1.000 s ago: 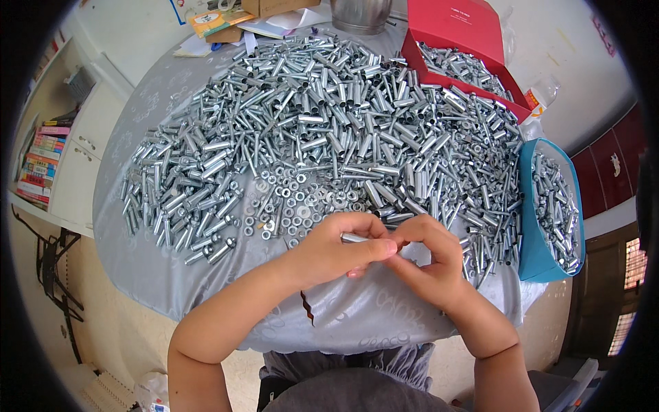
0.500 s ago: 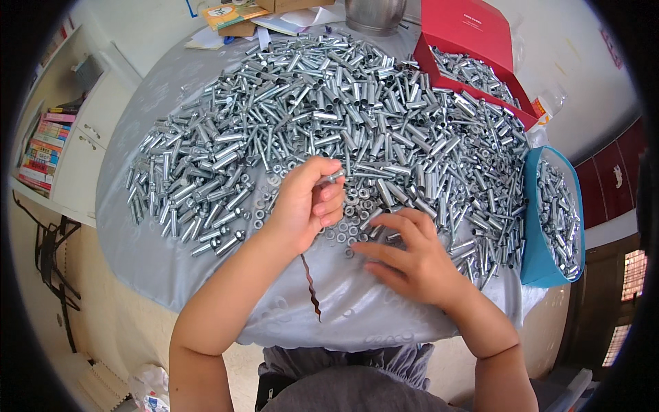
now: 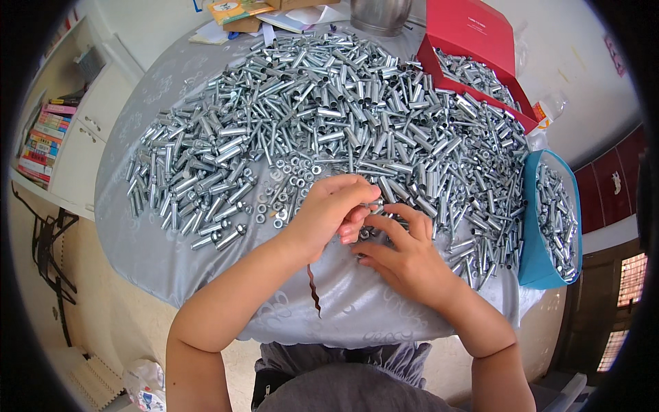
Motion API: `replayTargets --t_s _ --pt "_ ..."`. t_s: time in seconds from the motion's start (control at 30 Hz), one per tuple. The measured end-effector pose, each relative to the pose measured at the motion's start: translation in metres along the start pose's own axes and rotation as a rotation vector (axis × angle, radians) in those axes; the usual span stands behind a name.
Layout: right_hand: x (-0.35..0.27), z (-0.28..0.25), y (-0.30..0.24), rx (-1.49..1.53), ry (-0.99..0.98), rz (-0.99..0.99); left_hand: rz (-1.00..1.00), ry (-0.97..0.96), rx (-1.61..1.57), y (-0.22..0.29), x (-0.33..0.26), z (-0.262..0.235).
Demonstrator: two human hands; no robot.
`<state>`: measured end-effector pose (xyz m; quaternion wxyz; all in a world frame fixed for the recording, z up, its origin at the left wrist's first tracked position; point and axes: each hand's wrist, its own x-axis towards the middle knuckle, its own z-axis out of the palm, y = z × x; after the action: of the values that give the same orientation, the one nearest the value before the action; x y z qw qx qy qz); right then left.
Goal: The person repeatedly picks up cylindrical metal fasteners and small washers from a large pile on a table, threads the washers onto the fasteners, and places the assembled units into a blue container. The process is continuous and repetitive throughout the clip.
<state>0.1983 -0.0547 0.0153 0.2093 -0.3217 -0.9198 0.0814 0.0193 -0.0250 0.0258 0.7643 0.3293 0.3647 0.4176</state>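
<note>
My left hand (image 3: 336, 213) is closed round a thin metal bolt (image 3: 373, 204), whose end shows at the thumb and fingertips. Right beside it, my right hand (image 3: 412, 259) has its fingers curled in; its thumb and fingertips meet near the bolt's end, and what they pinch is too small to make out. Small nuts and washers (image 3: 300, 172) lie loose just beyond my left hand. Behind both hands spreads a large pile of silver metal sleeves and bolts (image 3: 343, 103). Several bolts with sleeves and nuts fitted (image 3: 226, 237) lie at the pile's left front.
A grey patterned cloth (image 3: 165, 261) covers the round table, with a wavy tear in front. An open red box (image 3: 480, 103) of metal parts stands back right; a teal bin (image 3: 539, 275) of bolts stands at the right edge. A metal pot (image 3: 379, 17) and papers (image 3: 292, 20) sit at the back.
My left hand has moved right and slightly down with the bolt, up against my right hand. The right hand's fingers have curled in towards it. More nuts and washers now show where the left hand was.
</note>
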Motion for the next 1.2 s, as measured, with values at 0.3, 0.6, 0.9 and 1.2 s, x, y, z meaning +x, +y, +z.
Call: replayTargets --t_s 0.3,0.6,0.9,1.2 --pt "-0.003 -0.012 0.008 0.434 0.356 0.159 0.020 -0.021 0.141 -0.008 0.001 0.003" --pt "-0.006 -0.006 0.007 0.557 0.453 0.301 0.002 -0.098 0.172 -0.010 -0.001 0.010" --pt "-0.010 -0.005 0.011 0.550 0.452 0.278 -0.041 -0.217 0.220 -0.011 -0.002 0.008" --pt "-0.008 -0.016 0.006 0.634 0.247 0.335 0.373 -0.125 0.765 -0.015 -0.012 0.016"
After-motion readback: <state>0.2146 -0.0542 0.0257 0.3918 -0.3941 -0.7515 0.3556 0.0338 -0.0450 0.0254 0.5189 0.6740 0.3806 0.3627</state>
